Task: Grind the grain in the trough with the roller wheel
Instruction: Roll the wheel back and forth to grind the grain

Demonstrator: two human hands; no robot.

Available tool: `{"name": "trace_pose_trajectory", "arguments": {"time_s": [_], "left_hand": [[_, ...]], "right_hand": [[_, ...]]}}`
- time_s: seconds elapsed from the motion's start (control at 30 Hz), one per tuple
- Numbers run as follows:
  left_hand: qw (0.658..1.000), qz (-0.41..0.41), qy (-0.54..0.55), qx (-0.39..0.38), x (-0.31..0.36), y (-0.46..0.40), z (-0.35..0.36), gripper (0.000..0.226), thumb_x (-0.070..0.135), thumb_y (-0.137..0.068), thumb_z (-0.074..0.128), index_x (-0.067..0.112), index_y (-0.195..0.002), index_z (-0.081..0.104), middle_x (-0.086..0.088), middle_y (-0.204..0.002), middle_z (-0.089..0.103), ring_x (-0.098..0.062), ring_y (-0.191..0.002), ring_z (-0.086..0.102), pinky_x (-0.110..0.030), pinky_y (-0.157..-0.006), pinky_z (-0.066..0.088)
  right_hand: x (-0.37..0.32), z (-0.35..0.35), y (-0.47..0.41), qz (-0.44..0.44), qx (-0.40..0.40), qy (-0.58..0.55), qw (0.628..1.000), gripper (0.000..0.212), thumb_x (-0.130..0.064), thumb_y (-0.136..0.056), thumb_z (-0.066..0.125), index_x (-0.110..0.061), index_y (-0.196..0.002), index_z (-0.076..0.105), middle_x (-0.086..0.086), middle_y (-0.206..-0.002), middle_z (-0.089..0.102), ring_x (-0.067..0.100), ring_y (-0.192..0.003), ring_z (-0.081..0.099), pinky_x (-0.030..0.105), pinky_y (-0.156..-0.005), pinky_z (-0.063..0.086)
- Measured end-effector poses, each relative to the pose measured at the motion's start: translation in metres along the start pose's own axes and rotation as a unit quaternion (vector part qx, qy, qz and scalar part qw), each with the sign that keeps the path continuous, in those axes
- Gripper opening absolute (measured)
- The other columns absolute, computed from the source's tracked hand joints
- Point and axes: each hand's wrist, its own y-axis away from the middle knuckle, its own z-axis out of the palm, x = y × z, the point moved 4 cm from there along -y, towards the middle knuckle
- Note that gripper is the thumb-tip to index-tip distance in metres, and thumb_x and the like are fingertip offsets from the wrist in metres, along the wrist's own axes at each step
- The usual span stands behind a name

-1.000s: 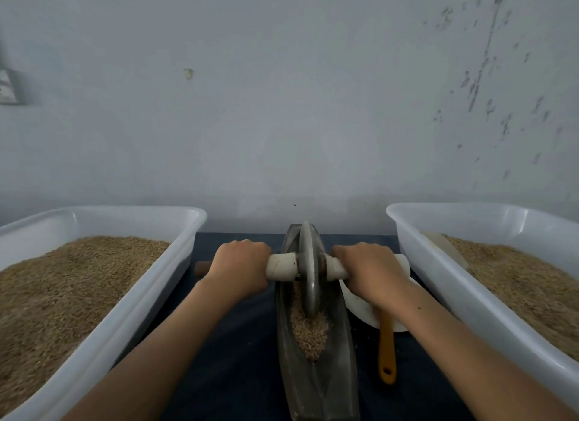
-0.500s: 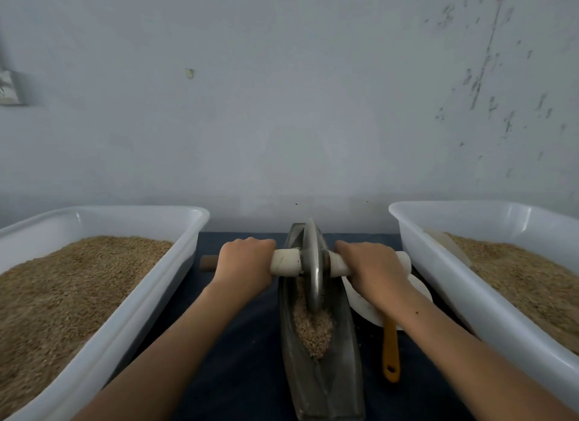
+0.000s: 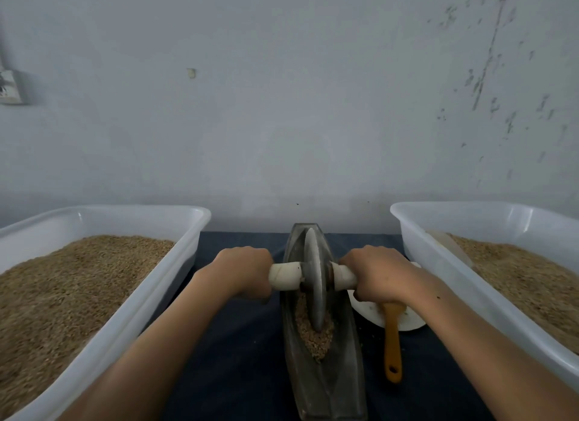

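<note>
Now my left hand [image 3: 242,272] and right hand [image 3: 377,273] clench the axle either side of the roller wheel [image 3: 315,287]; I'd press evenly, rolling through the grain [image 3: 315,339] along the trough [image 3: 332,386]

Both forearms stretched forward, left hand [image 3: 242,272] and right hand [image 3: 377,273] curled knuckles-up, level, apart

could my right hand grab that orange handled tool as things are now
Probably yes, once free. The right hand grips the roller wheel axle, almost directly over the orange-handled tool. The handle lies bare on the dark cloth, nothing covering it.
</note>
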Motion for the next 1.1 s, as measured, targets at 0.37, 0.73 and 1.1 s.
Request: {"name": "trace_pose_trajectory", "arguments": {"time_s": [0.37,0.73,1.1], "left_hand": [[0.963,-0.001,-0.039,0.267,0.009,0.003,-0.003,0.016,0.029,-0.085,0.056,0.023,-0.099,0.049,0.004,-0.094,0.062,-0.016,-0.085,0.059,-0.027,-0.064,0.034],[0.998,0.021,0.046,-0.022,-0.003,-0.003,0.003,0.046,0.03,-0.074,0.072,0.019,-0.115,0.056,0.006,-0.087,0.052,-0.013,-0.08,0.05,-0.028,-0.07,0.04],[0.969,0.012,-0.057,0.239,0.009,0.002,-0.007,0.021,0.03,-0.083,0.057,0.023,-0.103,0.052,0.002,-0.095,0.062,-0.019,-0.085,0.06,-0.028,-0.064,0.035]], "right_hand": [[0.004,0.011,-0.005,0.026,0.214,-0.005,0.976,0.016,-0.016,-0.088,0.049,-0.027,-0.088,0.038,-0.004,-0.083,0.059,0.02,-0.077,0.057,0.03,-0.06,0.031],[-0.002,-0.002,-0.003,0.003,0.006,0.027,1.0,0.025,-0.013,-0.082,0.058,-0.02,-0.105,0.06,0.002,-0.092,0.063,0.018,-0.079,0.059,0.025,-0.056,0.037],[0.002,0.011,-0.003,0.036,0.218,-0.018,0.975,0.017,-0.015,-0.087,0.049,-0.028,-0.086,0.038,-0.006,-0.08,0.056,0.019,-0.074,0.054,0.03,-0.059,0.027]]}}
